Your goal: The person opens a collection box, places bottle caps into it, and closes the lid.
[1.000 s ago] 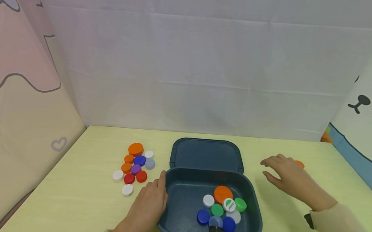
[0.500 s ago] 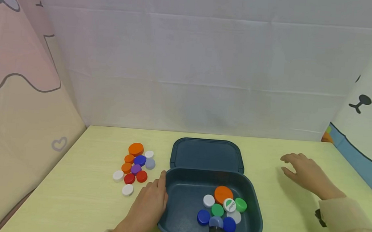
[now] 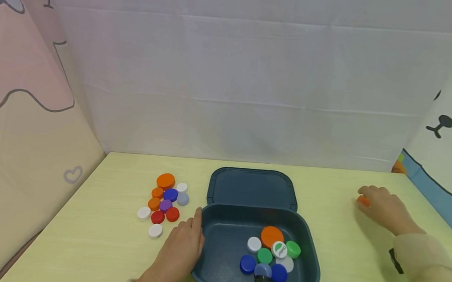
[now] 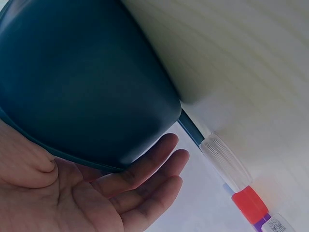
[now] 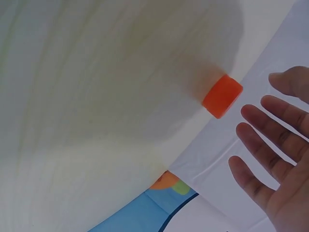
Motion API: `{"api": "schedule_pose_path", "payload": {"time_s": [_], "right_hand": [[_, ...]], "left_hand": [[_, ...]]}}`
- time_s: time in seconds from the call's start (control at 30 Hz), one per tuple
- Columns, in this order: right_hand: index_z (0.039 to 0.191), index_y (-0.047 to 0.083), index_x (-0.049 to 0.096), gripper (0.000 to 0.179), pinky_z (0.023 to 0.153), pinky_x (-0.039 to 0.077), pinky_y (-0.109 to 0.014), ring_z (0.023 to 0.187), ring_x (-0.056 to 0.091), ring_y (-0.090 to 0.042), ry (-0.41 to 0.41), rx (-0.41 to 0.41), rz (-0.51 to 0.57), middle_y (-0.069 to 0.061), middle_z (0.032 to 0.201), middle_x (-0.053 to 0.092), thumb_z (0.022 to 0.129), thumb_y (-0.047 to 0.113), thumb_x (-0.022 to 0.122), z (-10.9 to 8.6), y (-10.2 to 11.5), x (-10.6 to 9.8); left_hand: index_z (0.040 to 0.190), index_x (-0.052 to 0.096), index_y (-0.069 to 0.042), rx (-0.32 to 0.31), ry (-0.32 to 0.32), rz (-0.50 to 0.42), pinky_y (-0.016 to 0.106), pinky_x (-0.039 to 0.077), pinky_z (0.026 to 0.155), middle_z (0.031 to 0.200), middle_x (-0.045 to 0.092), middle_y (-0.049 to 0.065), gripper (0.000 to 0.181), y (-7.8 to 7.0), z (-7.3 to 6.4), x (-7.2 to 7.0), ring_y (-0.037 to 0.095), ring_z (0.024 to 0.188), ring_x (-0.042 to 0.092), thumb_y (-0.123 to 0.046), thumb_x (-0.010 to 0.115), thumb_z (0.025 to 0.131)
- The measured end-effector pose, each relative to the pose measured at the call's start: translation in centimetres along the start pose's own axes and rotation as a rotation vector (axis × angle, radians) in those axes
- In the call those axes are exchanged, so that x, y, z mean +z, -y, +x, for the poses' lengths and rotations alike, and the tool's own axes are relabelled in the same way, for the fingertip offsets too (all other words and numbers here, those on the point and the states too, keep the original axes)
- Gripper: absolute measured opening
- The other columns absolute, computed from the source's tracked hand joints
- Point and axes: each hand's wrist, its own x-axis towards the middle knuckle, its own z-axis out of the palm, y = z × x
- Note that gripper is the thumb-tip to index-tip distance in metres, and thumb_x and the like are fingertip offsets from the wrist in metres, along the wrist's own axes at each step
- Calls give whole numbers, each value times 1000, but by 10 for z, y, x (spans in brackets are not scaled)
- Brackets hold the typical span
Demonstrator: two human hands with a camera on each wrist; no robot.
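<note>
A dark blue lidded box stands at the front middle with its lid folded back. Inside it lie several bottle caps, among them an orange cap, a green cap and a blue cap. My left hand rests against the box's left rim, its fingers extended loosely along the outside wall. Far to the right, my right hand hovers by a lone orange bottle cap on the table. In the right wrist view its fingers are spread and apart from that cap.
Left of the box sits a cluster of loose caps, including a large orange cap, a purple cap, a red cap and a white cap. A white cloth closes off the table's back, with printed cloths at both sides.
My right hand has moved right and slightly down, over to the lone orange cap, which now shows beside its fingers. The left hand and the box have stayed in place.
</note>
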Motion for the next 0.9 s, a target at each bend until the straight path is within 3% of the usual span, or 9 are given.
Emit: {"api": "schedule_pose_path", "payload": {"time_s": [0.17,0.5,0.73,0.9], "right_hand": [[106,-8,54,37,64,44,-56,83,53,-43,43,36,6,-27,97,58,79,15,65,2,-8,3],[113,-13,48,46,66,43,-57,90,50,-50,138,116,22,-35,108,52,80,16,63,4,-18,6],[101,-11,53,32,57,44,-47,71,54,-34,132,121,40,-24,87,59,80,12,61,3,-24,10],[96,-7,54,27,54,43,-43,68,52,-28,124,113,60,-17,81,58,80,12,61,3,-25,11]], "left_hand": [[137,35,-2,-4,9,1,36,51,84,106,61,11,56,0,1,1,21,85,55,-22,56,89],[137,35,-2,6,4,3,37,50,84,105,61,11,55,0,1,1,22,86,56,-22,55,89],[137,35,-2,9,-5,4,36,51,83,103,61,11,55,1,1,1,21,84,55,-22,55,89],[137,35,-1,16,-6,6,36,51,83,104,61,11,55,1,0,1,21,84,56,-21,55,89]]}}
